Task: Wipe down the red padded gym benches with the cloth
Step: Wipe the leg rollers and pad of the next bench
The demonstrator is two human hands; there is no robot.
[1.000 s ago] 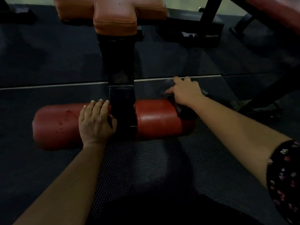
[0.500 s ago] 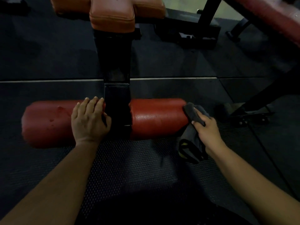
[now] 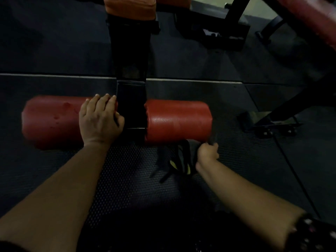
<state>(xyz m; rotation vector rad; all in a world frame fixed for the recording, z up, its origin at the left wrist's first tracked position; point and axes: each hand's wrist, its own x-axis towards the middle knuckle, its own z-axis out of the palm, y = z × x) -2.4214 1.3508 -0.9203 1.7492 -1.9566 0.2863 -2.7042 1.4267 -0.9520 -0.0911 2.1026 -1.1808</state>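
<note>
Head view: left hand (image 3: 99, 119) rests open on red pad (image 3: 52, 120); right hand (image 3: 207, 151) grips cloth (image 3: 180, 157).

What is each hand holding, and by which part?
Right hand: dark cloth, grip at its upper end. Left hand holds nothing; it rests on the red roller pad.

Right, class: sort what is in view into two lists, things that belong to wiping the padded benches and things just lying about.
For the job: dark cloth, gripped by the right hand; right red roller pad; left red roller pad, with the left hand resting on it; orange seat pad; far red bench.
Just about: black stand foot; floor cable; rubber floor mat.
</note>
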